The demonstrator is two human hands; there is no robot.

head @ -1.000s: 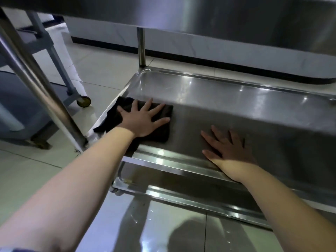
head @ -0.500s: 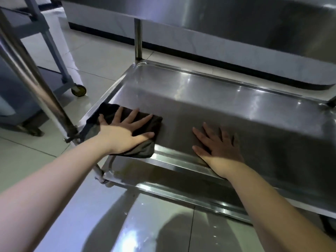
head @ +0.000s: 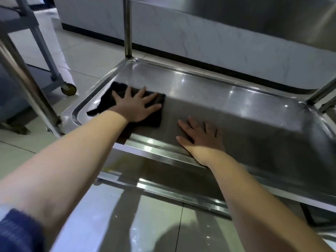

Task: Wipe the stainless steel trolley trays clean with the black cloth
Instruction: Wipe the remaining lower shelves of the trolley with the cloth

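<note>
A stainless steel trolley tray fills the middle of the head view, under an upper tray. The black cloth lies flat at the tray's near left end. My left hand presses on the cloth with fingers spread and straight. My right hand rests flat on the bare tray near its front rim, apart from the cloth, fingers straight. A lower tray shows beneath the front rim.
Trolley posts stand at the left, the back and the right. Another wheeled cart with a yellow caster stands on the tiled floor at the left. A dark skirting strip runs behind the trolley.
My left hand has slid the cloth away from the tray's near edge, farther onto its surface and a little right. My right hand has stayed flat in place.
</note>
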